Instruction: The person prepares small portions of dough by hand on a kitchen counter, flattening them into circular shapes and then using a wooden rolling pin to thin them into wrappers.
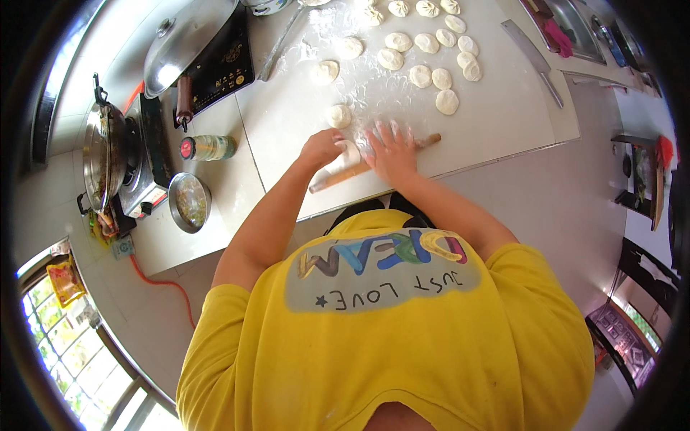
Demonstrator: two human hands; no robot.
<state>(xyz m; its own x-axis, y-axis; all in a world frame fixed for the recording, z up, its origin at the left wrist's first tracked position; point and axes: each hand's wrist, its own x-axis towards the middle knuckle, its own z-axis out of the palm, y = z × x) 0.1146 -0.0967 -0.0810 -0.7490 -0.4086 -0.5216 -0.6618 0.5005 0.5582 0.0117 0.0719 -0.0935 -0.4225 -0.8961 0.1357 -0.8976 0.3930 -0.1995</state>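
Observation:
My left hand (322, 148) pinches the left edge of a flattened dough round (345, 157) on the floured counter. Spread flat, my right hand (392, 150) presses on a wooden rolling pin (345, 176), which lies slantwise along the near side of the dough. The pin's right end sticks out beyond my right fingers, and its middle is hidden under that palm. Just past my left fingers sits a dough disc (338, 116). Farther off are two more discs, one (326, 71) nearer than the other (350, 48).
Several dough discs (420, 76) and pleated buns (427, 8) occupy the far right. A cleaver (533, 62) lies near the counter's right edge. Leftward stand a glass jar (210, 147), a metal bowl (190, 202), a gas stove (144, 188) with a wok (99, 156), and an induction cooktop (226, 64).

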